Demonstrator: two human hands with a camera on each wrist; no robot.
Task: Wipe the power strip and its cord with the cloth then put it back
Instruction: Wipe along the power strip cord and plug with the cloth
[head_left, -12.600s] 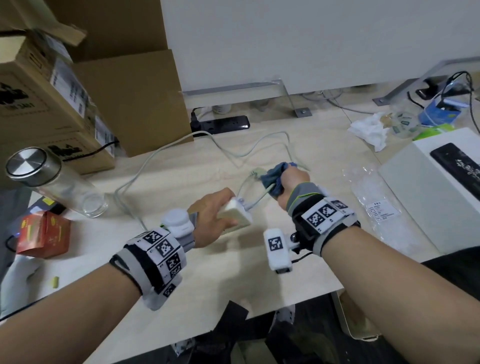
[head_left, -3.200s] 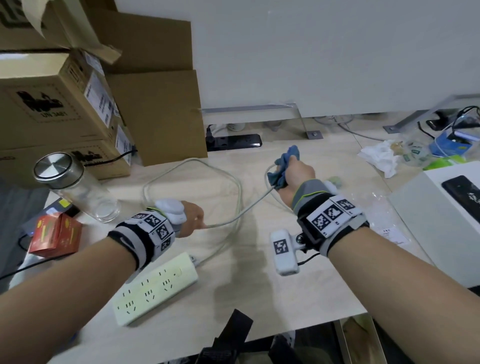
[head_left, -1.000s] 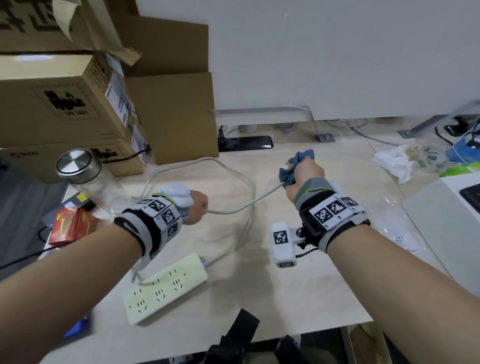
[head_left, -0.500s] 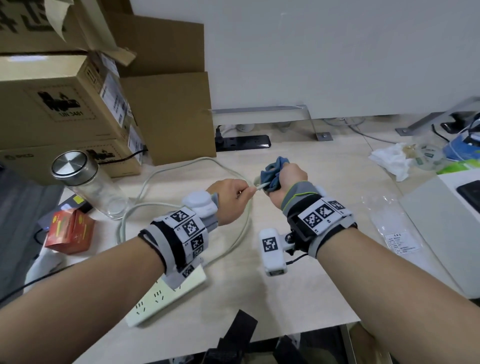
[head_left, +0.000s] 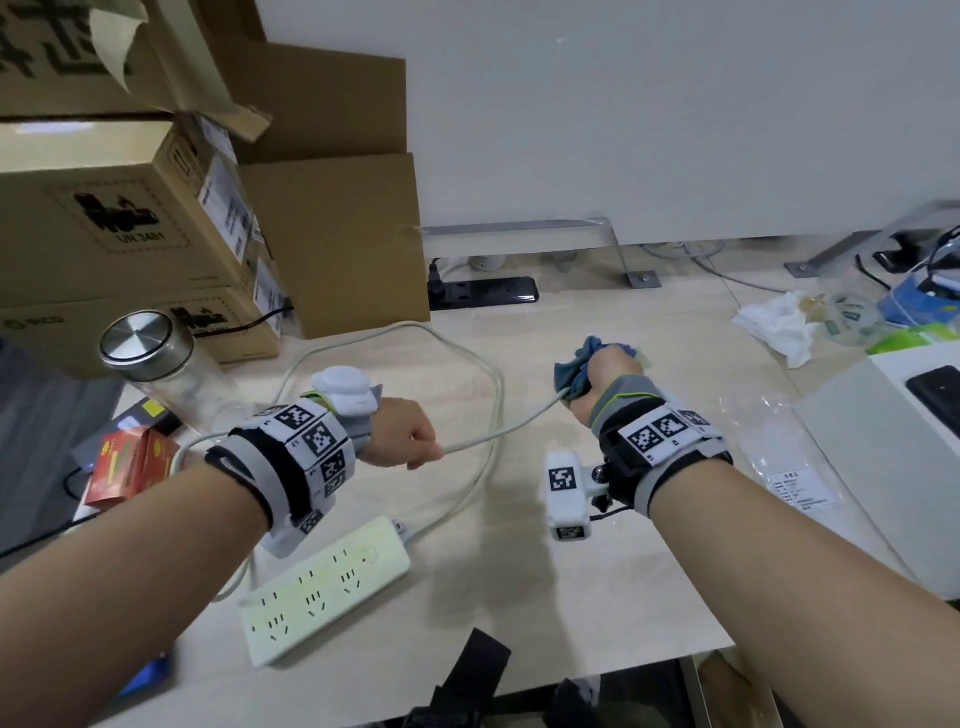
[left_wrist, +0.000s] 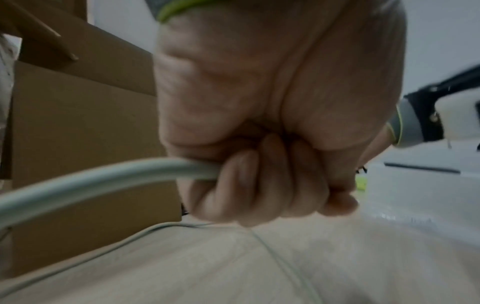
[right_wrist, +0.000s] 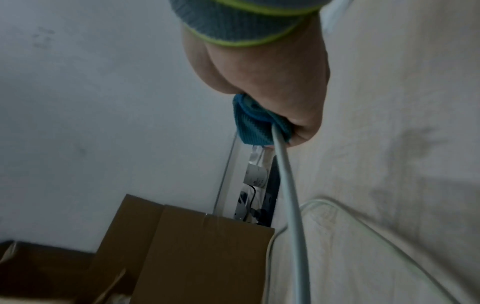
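Left hand: clenched in a fist round the cord; fingers curled tight over it in the left wrist view; held above the desk, left of centre
Right hand: fist closed on the cloth, with the cord running through the cloth; raised above the desk, well apart from the left hand
Cord: pale grey; one stretch drawn straight between the two fists; the remainder lies in a wide loop on the desk behind the hands and runs down to the near end of the power strip; a further length passes under the left forearm
Cloth: blue, bunched; folds stick out at both sides of the right fist; wrapped about the cord where it enters the hand
Power strip: cream white, flat on the desk, sockets up, set askew below the left wrist; untouched by either hand
Desk: light wood
Cardboard boxes: stacked at back left
Glass jar: metal lid; beside the boxes
Black power strip: at the desk's rear edge, by the wall
Crumpled tissue: far right
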